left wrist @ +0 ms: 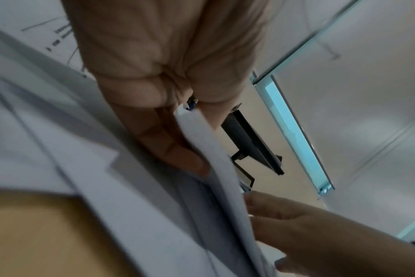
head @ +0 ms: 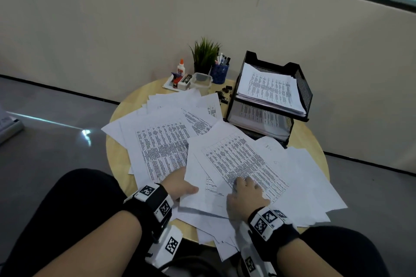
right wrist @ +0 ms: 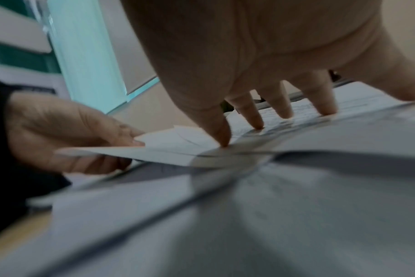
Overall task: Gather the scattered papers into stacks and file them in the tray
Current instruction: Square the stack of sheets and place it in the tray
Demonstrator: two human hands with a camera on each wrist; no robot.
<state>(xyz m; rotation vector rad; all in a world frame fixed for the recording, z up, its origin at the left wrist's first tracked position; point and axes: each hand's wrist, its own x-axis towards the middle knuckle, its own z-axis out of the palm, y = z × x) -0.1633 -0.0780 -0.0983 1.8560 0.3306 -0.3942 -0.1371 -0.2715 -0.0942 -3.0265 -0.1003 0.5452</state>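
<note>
Many printed white sheets (head: 162, 141) lie scattered and overlapping on a round wooden table (head: 116, 153). My left hand (head: 188, 186) pinches the left edge of a thin stack of sheets (head: 234, 159), thumb on top and fingers underneath; the left wrist view shows that paper edge (left wrist: 201, 138) between them. My right hand (head: 245, 186) presses spread, straight fingers on the stack's top printed sheet, and its fingertips (right wrist: 256, 123) touch the paper in the right wrist view. The black mesh two-tier tray (head: 302, 87) stands at the back right, with paper in both tiers.
Behind the papers stand a glue bottle (head: 180, 67), a small green plant (head: 204, 56), a blue pen cup (head: 219, 73), a clear lidded box (head: 201, 80) and loose black binder clips (head: 224, 94). Sheets overhang the table's near edge above my knees.
</note>
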